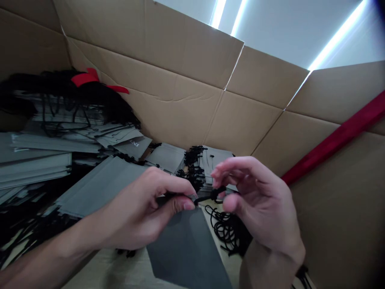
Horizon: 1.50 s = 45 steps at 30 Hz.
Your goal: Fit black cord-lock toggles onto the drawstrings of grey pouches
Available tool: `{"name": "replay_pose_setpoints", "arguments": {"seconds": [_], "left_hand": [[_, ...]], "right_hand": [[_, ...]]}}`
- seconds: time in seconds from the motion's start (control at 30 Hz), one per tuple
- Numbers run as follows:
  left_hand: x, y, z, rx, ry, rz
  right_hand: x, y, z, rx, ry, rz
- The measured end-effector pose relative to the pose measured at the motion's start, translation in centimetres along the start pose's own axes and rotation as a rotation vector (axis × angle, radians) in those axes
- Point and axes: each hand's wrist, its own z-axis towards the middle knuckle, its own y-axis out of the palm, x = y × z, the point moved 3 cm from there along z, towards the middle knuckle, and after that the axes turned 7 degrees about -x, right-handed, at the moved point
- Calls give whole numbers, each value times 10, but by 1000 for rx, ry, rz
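Observation:
My left hand (141, 212) is closed in a pinch on the top edge of a flat grey paper bag (186, 249) that hangs down below it. My right hand (255, 204) is closed too, its thumb and fingers pinching the knotted end of a black cord (214, 195) right at the bag's edge. The two hands nearly touch at that point. A loose bundle of black cords (225, 228) lies just under my right hand.
Stacks of flat grey bags (99, 184) with black cord handles fill the left and middle, one pile topped by a red ribbon (87, 78). Brown cardboard walls (180, 80) enclose the space. A red bar (333, 138) runs along the right.

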Motion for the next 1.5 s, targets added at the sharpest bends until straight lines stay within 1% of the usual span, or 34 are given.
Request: {"name": "replay_pose_setpoints", "arguments": {"seconds": [0.07,0.13,0.23,0.3,0.4,0.47,0.5,0.6,0.63,0.77,0.83,0.93,1.1,1.23,1.3,1.43,1.5], "left_hand": [[-1,1,0,-6,-6,-6],[-1,2,1,-6,-8,-11],[-2,2,0,-12,-11,-17],[-2,2,-1,-30,-9,-18],[0,3,-1,-82,13,-25],[2,2,-2,-111,54,-52],[3,1,-3,-140,87,-76],[6,2,-4,-277,166,-136],[6,1,-4,-287,171,-140],[3,-2,-2,-157,76,-138],[1,-1,0,-141,26,-136],[-1,-1,0,-121,1,-125],[-2,0,-1,-106,6,-84],[5,2,0,-74,99,-47],[8,3,0,-87,135,-37],[12,4,-2,-219,181,-53],[12,3,-2,-203,176,-70]], "right_hand": [[1,2,0,-80,-14,13],[1,3,-1,-126,-43,-42],[-1,3,-1,-117,-85,-139],[-2,3,0,-93,-72,-178],[-3,5,0,-78,-41,-170],[-4,9,1,-87,-48,-148],[-4,11,1,-99,-54,-138],[-4,17,3,-129,-76,-102],[-4,17,3,-121,-79,-89],[2,7,2,-52,-22,-49],[4,0,0,-12,-21,-37],[5,-5,-2,41,-68,-64],[6,-1,2,84,-109,-136],[5,3,6,159,-151,-149],[5,6,7,164,-179,-133],[10,10,12,107,-177,-13],[14,8,14,92,-146,37]]}}
